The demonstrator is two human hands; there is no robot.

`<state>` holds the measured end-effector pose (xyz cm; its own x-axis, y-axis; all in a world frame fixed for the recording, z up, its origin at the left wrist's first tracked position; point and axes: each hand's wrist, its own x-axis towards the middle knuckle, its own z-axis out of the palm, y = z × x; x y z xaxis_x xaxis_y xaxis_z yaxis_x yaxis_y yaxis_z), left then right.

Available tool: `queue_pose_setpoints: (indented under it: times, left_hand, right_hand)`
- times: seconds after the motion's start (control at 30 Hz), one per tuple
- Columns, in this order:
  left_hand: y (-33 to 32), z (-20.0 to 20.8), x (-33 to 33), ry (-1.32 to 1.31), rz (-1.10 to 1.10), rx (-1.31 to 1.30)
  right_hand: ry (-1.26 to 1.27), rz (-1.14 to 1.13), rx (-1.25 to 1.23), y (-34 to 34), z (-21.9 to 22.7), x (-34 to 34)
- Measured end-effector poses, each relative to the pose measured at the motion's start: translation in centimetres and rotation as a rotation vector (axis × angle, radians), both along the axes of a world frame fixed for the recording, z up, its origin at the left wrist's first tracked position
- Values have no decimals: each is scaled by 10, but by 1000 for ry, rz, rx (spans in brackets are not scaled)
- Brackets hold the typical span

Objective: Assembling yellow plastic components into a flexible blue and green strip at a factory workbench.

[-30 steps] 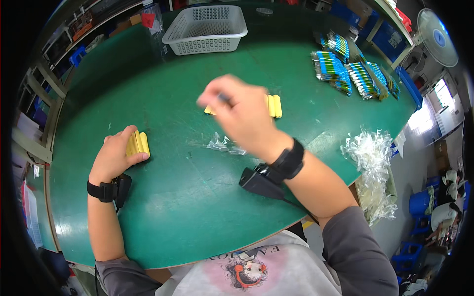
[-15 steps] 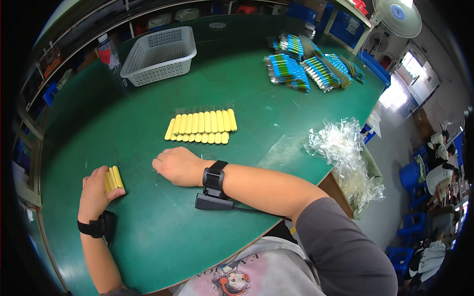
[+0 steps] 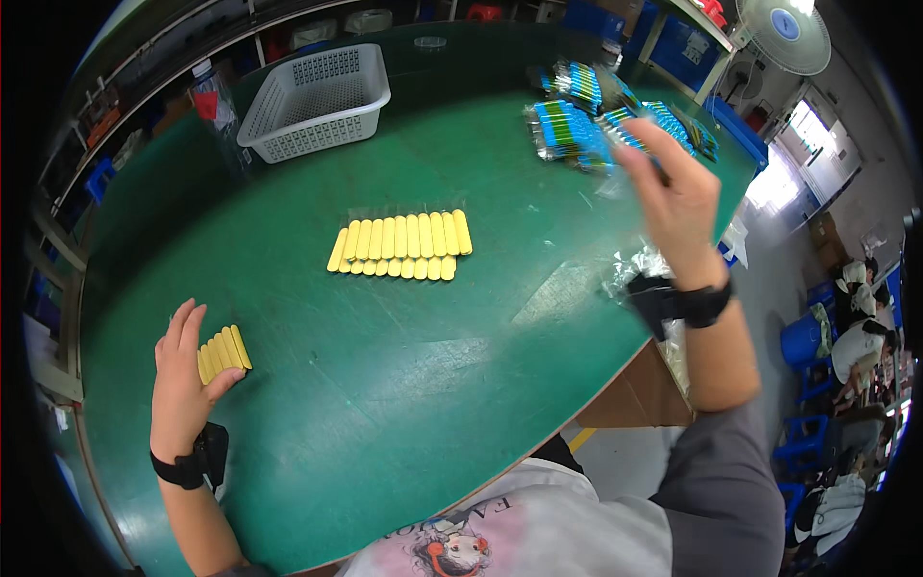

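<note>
At the left of the green table, my left hand (image 3: 183, 380) lies beside a short row of yellow sticks (image 3: 223, 354) with rounded ends. Its fingers are stretched out along one side, and the thumb is at the lower ends of the sticks. My right hand (image 3: 678, 197) is raised near the blue-and-green packets (image 3: 567, 130) at the far right. It is somewhat blurred, but a gap shows between thumb and forefinger. A larger double row of yellow sticks (image 3: 401, 238) lies mid-table, with clear film along its far edge.
A grey perforated basket (image 3: 351, 128) stands at the far left beside a clear bottle (image 3: 213, 106). Crumpled clear wrappers (image 3: 639, 264) lie at the right table edge, above a cardboard box (image 3: 639, 389). A white fan (image 3: 786, 34) stands beyond; several people sit at the far right.
My right hand has moved from mid-table up and right toward the packets. My left hand's fingers have straightened, showing more of the short row. The view has shifted slightly.
</note>
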<state>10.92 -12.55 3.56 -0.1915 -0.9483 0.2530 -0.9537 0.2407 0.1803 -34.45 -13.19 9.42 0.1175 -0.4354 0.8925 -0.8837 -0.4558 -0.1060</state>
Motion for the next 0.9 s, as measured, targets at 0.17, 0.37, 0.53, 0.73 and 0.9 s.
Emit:
queue_pose_setpoints:
  times: [0.17, 0.37, 0.53, 0.73, 0.9]
  left_hand:
    - [-11, 9, -61, 3, -453, 120]
    - [-89, 2, -155, -43, -828, 171]
    - [-137, -13, -186, -122, -767, 334]
    - [-162, -11, -181, 185, -664, 643]
    - [-170, -13, -188, 401, -566, 807]
  right_hand:
    - [466, -1100, 276, 70, 11, -189]
    - [298, -653, 612, 77, -116, -221]
    - [-449, -348, 797, 89, -124, -211]
    - [-853, -192, 1013, 110, -107, -199]
    - [-30, -480, 548, 124, -92, -163]
